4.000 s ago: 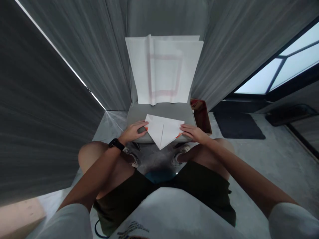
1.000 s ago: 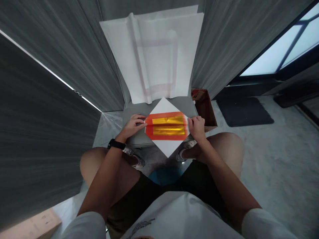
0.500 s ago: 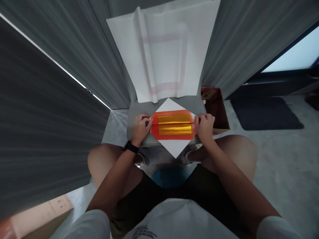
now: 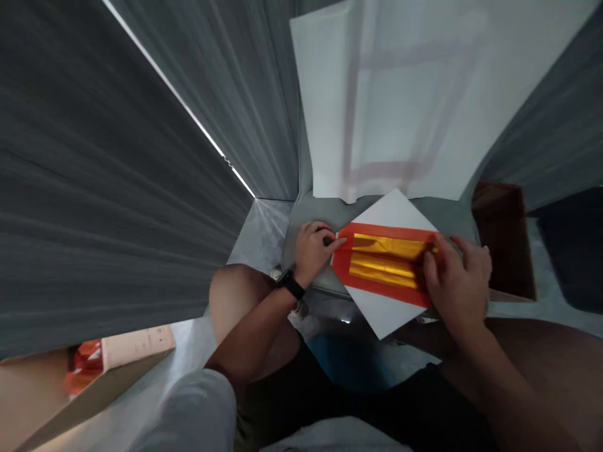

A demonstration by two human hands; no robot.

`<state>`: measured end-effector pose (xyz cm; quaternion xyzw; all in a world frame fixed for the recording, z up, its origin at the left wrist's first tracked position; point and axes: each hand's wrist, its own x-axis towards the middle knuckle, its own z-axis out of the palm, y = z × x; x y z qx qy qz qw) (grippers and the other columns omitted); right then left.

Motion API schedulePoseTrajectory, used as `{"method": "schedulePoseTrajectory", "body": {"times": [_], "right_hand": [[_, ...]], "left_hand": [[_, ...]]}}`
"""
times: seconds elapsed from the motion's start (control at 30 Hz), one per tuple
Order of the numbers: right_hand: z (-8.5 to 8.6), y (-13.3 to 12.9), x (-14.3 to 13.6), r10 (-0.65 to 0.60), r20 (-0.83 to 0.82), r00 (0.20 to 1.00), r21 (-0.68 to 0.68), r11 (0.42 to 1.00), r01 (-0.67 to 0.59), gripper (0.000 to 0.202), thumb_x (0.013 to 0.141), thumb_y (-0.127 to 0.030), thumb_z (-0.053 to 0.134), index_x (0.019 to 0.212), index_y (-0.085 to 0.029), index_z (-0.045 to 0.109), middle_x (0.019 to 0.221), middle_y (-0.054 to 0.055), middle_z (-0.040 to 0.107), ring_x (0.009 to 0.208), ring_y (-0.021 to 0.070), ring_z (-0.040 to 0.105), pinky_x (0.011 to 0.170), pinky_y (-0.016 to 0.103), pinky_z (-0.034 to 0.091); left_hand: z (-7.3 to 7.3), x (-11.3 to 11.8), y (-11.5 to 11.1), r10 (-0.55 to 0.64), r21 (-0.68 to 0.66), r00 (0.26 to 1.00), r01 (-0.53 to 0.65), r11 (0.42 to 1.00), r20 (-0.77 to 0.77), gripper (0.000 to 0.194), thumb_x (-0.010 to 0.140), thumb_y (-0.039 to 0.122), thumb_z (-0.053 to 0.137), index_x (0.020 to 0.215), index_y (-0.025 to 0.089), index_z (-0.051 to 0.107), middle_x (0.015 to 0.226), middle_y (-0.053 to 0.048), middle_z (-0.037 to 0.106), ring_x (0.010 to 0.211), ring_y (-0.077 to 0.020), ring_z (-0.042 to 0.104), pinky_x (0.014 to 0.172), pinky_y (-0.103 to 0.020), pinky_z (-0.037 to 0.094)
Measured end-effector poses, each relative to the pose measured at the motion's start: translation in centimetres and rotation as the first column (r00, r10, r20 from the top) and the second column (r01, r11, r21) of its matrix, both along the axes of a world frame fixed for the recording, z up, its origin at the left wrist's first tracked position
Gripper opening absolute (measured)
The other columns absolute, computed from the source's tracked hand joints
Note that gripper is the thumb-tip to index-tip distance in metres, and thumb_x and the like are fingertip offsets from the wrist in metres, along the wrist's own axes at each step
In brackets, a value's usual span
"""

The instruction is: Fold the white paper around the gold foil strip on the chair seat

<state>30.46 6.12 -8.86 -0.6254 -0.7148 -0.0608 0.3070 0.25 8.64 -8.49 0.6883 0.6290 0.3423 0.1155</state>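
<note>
Now note folded paper [image 4: 384, 260] slanted in view (near-level earlier), pinched by left hand [image 4: 313, 251], overlapped by half-curled right hand [image 4: 458, 276] with unclear grip, on grey chair [image 4: 325, 212] beside dark wall [image 4: 117, 220].

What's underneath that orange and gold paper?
Part of the grey seat shows beside the paper, whose lower corner juts past the seat's front edge. Anything directly beneath the paper is covered.

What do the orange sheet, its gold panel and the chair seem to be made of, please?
Orange sheet: likely matte paper, thin with straight edges. Gold panel: probably shiny foil, given its metallic highlights. Chair: perhaps smooth leather or vinyl; its grey surface shows no clear weave.
</note>
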Motion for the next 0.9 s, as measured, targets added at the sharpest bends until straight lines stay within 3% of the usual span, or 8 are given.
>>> {"method": "schedulePoseTrajectory", "body": {"times": [0.1,0.3,0.4,0.5,0.6,0.73,0.9], "right_hand": [[-0.2,0.1,-1.4,0.045,0.068,0.997,-0.072,0.997,-0.04,0.047,0.105,-0.043,0.048,0.139,-0.017,0.066,0.147,0.019,0.059,0.139,0.0368,0.052,0.122,0.062,0.033],[-1.1,0.3,-1.8,-0.054,0.113,0.992,-0.075,0.995,0.063,0.046,0.106,-0.041,0.044,0.13,-0.013,0.072,0.141,0.022,0.066,0.137,0.0385,0.056,0.118,0.065,0.038],[-1.1,0.3,-1.5,-0.036,0.117,0.992,-0.054,0.998,0.042,0.046,0.104,-0.036,0.044,0.131,-0.009,0.071,0.136,0.023,0.069,0.132,0.0372,0.061,0.119,0.064,0.039],[-0.9,0.3,-1.5,0.031,0.125,0.992,-0.061,0.998,-0.024,0.048,0.103,-0.033,0.044,0.141,-0.01,0.064,0.146,0.021,0.063,0.138,0.0355,0.057,0.122,0.062,0.036],[-0.8,0.3,-1.5,0.116,0.118,0.986,-0.095,0.99,-0.105,0.045,0.105,-0.034,0.042,0.137,-0.016,0.067,0.148,0.015,0.064,0.141,0.0326,0.057,0.123,0.059,0.036],[-0.8,0.2,-1.8,0.098,0.074,0.992,-0.103,0.991,-0.09,0.044,0.105,-0.039,0.042,0.128,-0.017,0.072,0.139,0.014,0.071,0.13,0.0309,0.065,0.124,0.06,0.034],[-0.6,-0.3,-2.2,0.009,0.056,0.998,-0.082,0.997,-0.004,0.042,0.105,-0.036,0.04,0.118,-0.017,0.076,0.128,0.013,0.076,0.12,0.0296,0.071,0.123,0.061,0.033]], "left_hand": [[0.1,-0.1,0.0,0.011,-0.011,1.0,-0.011,1.0,-0.006,0.025,0.088,0.044,0.084,0.079,0.023,0.074,0.102,-0.004,0.073,0.107,-0.0219,0.064,0.101,-0.038,0.048],[0.2,-0.1,-0.4,0.01,-0.021,1.0,-0.01,1.0,-0.028,0.027,0.09,0.045,0.081,0.084,0.023,0.067,0.101,-0.004,0.071,0.106,-0.0232,0.062,0.099,-0.038,0.048],[0.2,-0.1,-0.3,0.015,-0.019,0.999,-0.015,1.0,-0.048,0.027,0.092,0.045,0.08,0.088,0.023,0.065,0.099,-0.004,0.071,0.104,-0.0235,0.062,0.099,-0.038,0.049],[0.4,-0.1,-0.5,0.017,-0.002,0.997,-0.018,1.0,-0.079,0.022,0.095,0.042,0.077,0.096,0.022,0.067,0.104,-0.006,0.073,0.108,-0.0246,0.064,0.099,-0.039,0.05],[0.7,0.5,-1.4,-0.09,0.063,0.987,0.099,0.993,-0.136,0.016,0.104,0.035,0.063,0.111,0.022,0.071,0.122,-0.008,0.073,0.123,-0.0257,0.064,0.105,-0.043,0.052],[0.5,2.1,-3.5,-0.324,0.112,0.918,0.355,0.928,-0.228,0.031,0.109,0.031,0.05,0.135,0.026,0.067,0.151,-0.008,0.063,0.151,-0.0249,0.047,0.123,-0.05,0.044],[-0.7,3.0,-4.7,-0.379,0.067,0.873,0.417,0.907,-0.308,0.04,0.109,0.032,0.048,0.147,0.023,0.06,0.157,-0.008,0.059,0.153,-0.0258,0.046,0.128,-0.051,0.039]]}}
